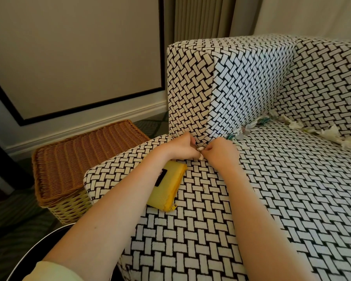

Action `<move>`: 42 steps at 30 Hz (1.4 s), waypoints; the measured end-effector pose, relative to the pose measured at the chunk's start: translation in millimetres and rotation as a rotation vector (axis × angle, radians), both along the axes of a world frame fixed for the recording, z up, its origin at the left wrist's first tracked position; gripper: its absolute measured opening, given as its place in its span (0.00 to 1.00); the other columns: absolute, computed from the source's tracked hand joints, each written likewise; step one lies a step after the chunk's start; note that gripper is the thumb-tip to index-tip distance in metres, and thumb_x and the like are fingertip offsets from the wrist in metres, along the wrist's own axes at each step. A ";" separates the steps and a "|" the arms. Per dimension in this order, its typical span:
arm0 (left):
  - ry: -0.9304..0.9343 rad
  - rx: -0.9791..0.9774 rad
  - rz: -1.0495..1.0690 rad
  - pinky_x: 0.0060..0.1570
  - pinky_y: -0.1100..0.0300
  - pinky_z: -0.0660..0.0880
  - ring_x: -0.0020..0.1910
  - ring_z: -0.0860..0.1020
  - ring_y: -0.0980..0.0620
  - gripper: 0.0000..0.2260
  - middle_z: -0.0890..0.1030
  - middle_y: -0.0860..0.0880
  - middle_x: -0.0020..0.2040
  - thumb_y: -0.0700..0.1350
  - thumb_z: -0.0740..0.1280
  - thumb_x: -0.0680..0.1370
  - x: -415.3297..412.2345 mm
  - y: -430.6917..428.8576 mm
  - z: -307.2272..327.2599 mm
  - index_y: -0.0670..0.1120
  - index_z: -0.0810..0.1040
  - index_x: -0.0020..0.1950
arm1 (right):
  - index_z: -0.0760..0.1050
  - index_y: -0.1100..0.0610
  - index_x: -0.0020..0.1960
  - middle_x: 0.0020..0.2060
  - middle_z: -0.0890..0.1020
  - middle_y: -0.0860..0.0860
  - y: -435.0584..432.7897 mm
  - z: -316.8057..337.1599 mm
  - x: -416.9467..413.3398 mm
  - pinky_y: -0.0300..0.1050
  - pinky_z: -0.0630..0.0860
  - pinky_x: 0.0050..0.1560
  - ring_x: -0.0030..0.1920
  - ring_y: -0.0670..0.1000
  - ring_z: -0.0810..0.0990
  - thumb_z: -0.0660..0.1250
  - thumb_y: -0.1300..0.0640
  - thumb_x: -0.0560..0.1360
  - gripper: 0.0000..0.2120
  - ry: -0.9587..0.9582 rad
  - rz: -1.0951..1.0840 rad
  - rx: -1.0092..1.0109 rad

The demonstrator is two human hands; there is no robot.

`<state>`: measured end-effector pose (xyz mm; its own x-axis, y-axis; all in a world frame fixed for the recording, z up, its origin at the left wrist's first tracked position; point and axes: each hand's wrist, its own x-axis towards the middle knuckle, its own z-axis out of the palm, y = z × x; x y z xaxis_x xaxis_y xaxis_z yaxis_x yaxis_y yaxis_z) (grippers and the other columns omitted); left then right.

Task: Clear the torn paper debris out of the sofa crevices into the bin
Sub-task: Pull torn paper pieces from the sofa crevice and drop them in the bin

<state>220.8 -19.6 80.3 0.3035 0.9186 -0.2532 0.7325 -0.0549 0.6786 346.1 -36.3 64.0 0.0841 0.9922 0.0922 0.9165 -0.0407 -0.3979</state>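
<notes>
A black-and-white woven-pattern sofa (pixel 272 189) fills the right side. My left hand (pixel 178 147) and my right hand (pixel 221 151) meet at the front corner of the arm crevice, fingers curled, pinching small pale paper scraps (pixel 200 153) between them. More torn paper debris (pixel 241 131) sticks out of the crevice along the arm. Further pieces of torn paper (pixel 330 132) lie along the crevice under the backrest at the right. A dark round bin rim (pixel 55 238) shows at the bottom left, mostly hidden by my left arm.
A yellow sponge-like pad (pixel 168 189) with a black label lies on the seat under my left forearm. A wicker basket (pixel 73 165) with a closed lid stands on the floor left of the sofa. Wall panel and curtain stand behind.
</notes>
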 end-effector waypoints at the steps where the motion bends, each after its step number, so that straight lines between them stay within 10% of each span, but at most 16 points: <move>1: -0.025 -0.008 -0.006 0.42 0.59 0.71 0.44 0.72 0.54 0.15 0.75 0.48 0.51 0.41 0.69 0.72 -0.9 -0.9 0.1 0.47 0.64 0.53 | 0.80 0.60 0.42 0.33 0.75 0.52 -0.6 -0.4 0.2 0.40 0.65 0.32 0.36 0.53 0.73 0.64 0.52 0.75 0.12 0.003 -0.002 0.005; 6: -0.124 0.041 0.025 0.58 0.53 0.72 0.53 0.77 0.49 0.12 0.81 0.45 0.55 0.42 0.71 0.73 -3.5 -2.0 -2.8 0.48 0.67 0.48 | 0.80 0.59 0.37 0.28 0.74 0.50 -0.9 0.2 6.6 0.40 0.61 0.26 0.30 0.50 0.69 0.63 0.53 0.75 0.13 0.052 0.030 0.017; 21: -0.592 -0.134 0.219 0.49 0.62 0.76 0.45 0.80 0.53 0.06 0.81 0.48 0.45 0.38 0.70 0.74 1.9 -3.1 4.2 0.45 0.74 0.46 | 0.79 0.62 0.45 0.37 0.82 0.54 -6.1 25.1 19.5 0.36 0.81 0.38 0.37 0.48 0.82 0.64 0.62 0.76 0.06 1.005 0.002 -0.104; 28: -0.720 -0.304 0.334 0.41 0.64 0.77 0.45 0.80 0.53 0.14 0.80 0.42 0.53 0.34 0.66 0.75 13.3 -5.8 15.1 0.38 0.72 0.61 | 0.80 0.59 0.42 0.38 0.83 0.55 -10.7 30.5 22.5 0.40 0.81 0.44 0.38 0.48 0.82 0.68 0.63 0.72 0.03 0.937 0.094 -0.032; 32: -0.864 -0.406 0.327 0.50 0.56 0.77 0.53 0.76 0.44 0.15 0.73 0.44 0.53 0.24 0.54 0.72 21.0 -16.8 31.6 0.37 0.71 0.52 | 0.81 0.58 0.44 0.37 0.82 0.53 -13.7 35.1 13.8 0.37 0.80 0.41 0.37 0.48 0.81 0.67 0.65 0.73 0.06 0.741 0.209 -0.019; 42: -1.010 -0.382 0.714 0.34 0.65 0.70 0.36 0.71 0.52 0.10 0.72 0.44 0.41 0.33 0.54 0.78 19.6 -14.5 16.5 0.41 0.71 0.41 | 0.81 0.57 0.45 0.34 0.80 0.46 -13.1 36.0 14.2 0.37 0.76 0.41 0.32 0.43 0.76 0.72 0.58 0.69 0.05 0.651 0.047 0.203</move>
<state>240.4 -34.0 96.8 -0.0115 0.8766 -0.4811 -0.3235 0.4520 0.8313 360.3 -49.4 100.1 0.1429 0.9644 0.2224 0.4872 0.1271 -0.8640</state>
